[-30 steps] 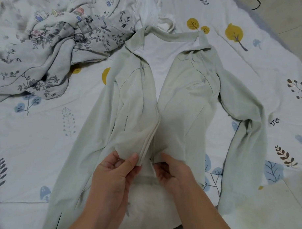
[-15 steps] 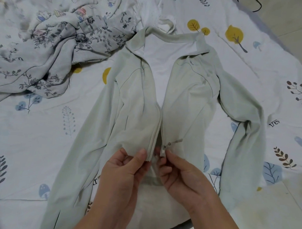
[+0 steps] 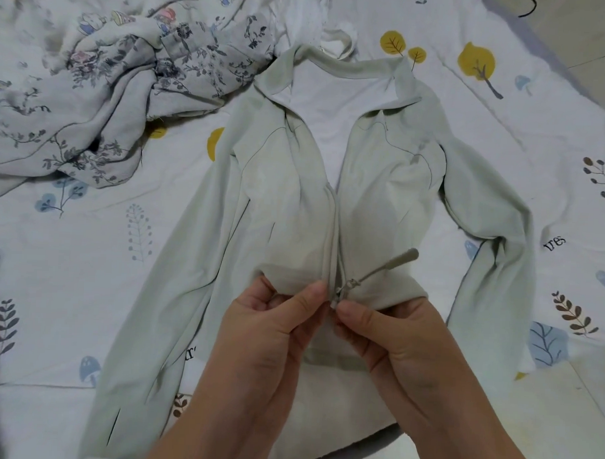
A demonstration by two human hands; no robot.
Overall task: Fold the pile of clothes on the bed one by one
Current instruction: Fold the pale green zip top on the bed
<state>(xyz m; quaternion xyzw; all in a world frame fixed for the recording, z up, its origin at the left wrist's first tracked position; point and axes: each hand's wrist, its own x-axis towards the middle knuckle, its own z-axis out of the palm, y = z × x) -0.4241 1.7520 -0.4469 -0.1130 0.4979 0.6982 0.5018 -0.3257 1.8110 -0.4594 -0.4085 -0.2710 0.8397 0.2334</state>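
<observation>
Head view, folding task, early stage. A pale green zip jacket lies face up across the middle of the bed, collar toward the far edge, hem toward the near edge where I stand. Its 2 sleeves trail down either side toward the near edge, neither one folded in.

My left hand pinches the left front panel at the bottom of the zip, thumb on top and fingers curled beneath the cloth. My right hand pinches the right front panel in the same way, thumb tip just beside the zipper slider. The 2 thumbs almost meet at the zip line. The pull tab lies out to the right over the cloth. Above my hands the 2 edges run together partway up, then part in a V that shows the white lining; whether the teeth are engaged there I cannot tell.

Judged state of the task: I am on garment 1, at the closing of its front, and no fold has been made in it. No folded garment shows on the bed. A crumpled floral garment and a white garment wait at the far left part of the bed, so at least 2 more pieces appear to remain.
</observation>
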